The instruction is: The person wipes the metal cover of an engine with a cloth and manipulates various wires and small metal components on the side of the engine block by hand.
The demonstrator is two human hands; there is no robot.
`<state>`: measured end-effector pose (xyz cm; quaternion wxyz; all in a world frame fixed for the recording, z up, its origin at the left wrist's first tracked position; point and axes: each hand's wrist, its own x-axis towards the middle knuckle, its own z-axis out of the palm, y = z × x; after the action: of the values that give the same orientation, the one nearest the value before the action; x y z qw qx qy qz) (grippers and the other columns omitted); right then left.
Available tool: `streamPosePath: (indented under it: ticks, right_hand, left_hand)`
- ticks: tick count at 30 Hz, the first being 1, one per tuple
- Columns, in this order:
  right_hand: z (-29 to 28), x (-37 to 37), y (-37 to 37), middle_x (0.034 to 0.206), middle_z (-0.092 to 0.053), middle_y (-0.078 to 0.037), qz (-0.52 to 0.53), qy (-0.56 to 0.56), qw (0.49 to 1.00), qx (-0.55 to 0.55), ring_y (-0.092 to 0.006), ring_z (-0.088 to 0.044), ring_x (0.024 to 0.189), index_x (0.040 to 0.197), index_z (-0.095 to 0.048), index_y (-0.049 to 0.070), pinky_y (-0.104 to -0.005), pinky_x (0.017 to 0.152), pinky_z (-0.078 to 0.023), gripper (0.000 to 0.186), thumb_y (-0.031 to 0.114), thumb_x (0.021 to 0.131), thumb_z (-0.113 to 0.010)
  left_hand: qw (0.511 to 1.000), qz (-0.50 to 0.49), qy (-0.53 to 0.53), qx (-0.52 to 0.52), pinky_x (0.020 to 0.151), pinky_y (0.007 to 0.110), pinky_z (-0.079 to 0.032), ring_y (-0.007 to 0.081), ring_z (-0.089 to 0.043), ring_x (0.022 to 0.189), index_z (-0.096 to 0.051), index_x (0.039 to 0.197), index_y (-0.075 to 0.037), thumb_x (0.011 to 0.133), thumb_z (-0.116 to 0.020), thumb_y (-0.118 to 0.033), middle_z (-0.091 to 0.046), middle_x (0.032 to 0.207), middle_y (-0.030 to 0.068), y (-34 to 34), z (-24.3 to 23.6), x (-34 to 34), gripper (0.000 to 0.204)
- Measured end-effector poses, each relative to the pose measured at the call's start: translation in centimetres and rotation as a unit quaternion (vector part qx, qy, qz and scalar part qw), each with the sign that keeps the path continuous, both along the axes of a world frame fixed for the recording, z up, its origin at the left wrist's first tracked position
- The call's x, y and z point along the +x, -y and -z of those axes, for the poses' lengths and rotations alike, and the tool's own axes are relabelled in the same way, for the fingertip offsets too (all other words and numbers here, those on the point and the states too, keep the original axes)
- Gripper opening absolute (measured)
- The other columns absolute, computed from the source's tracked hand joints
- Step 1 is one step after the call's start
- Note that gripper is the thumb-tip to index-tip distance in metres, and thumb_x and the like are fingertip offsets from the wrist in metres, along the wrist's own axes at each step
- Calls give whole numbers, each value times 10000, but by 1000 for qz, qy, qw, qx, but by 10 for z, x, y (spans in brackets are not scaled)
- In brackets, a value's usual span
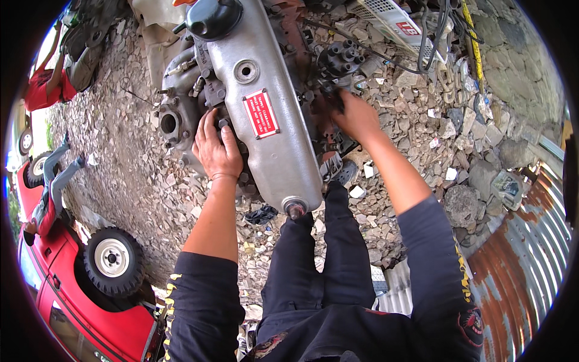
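A car engine stands in front of me, topped by a long silver valve cover (283, 157) with a red label. My left hand (217, 148) lies on the engine's left side, its fingers stretched out and thumb apart, next to the grey manifold (175, 111). On the other side my right hand (357, 117) is closed, fingertips against a dark part low on the engine; what it grips is hidden. Just beyond it sits a black distributor cap (341, 59) with several upright terminals. A black filler cap (214, 18) tops the cover's far end.
Broken stone (416, 175) covers the ground. A white plastic crate (392, 24) and black cables lie at the far right, rusty corrugated sheet (512, 253) at the near right. A red vehicle (114, 326) and two people in red tops are on the left.
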<state>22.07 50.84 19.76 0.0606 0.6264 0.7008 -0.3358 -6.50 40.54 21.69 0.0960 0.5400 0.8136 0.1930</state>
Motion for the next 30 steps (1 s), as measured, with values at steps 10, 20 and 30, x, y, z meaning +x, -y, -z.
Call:
streamPosePath:
  ticks: [10, 20, 30]
  right_hand:
    - [-46, 79, 84, 1013, -647, -159, 30, -99, 993, -49, -352, -609, 954, 1190, -564, 94, -432, 844, -495, 443, 115, 762, -675]
    - [-27, 59, 105, 1117, -633, -154, 54, -190, 980, 0, -357, -598, 1032, 1204, -565, 77, -417, 888, -491, 455, 52, 761, -668]
    - [-29, 62, 93, 1100, -632, -155, 42, -193, 980, 23, -348, -600, 1049, 1204, -582, 93, -403, 899, -490, 449, 55, 766, -674]
  left_hand:
    - [1000, -3, -8, 5, 1070, 438, -254, 274, -449, 1277, -503, 1343, -143, 919, -421, -384, -511, 1375, 74, 0, 1, 1, 495]
    - [1000, -5, -13, 0, 1068, 436, -256, 265, -447, 1283, -510, 1338, -147, 926, -417, -387, -515, 1373, 67, 1, 4, 0, 486]
    - [1000, -3, -8, 11, 1066, 434, -260, 270, -454, 1274, -510, 1336, -153, 916, -425, -395, -522, 1368, 69, 0, 3, 0, 492]
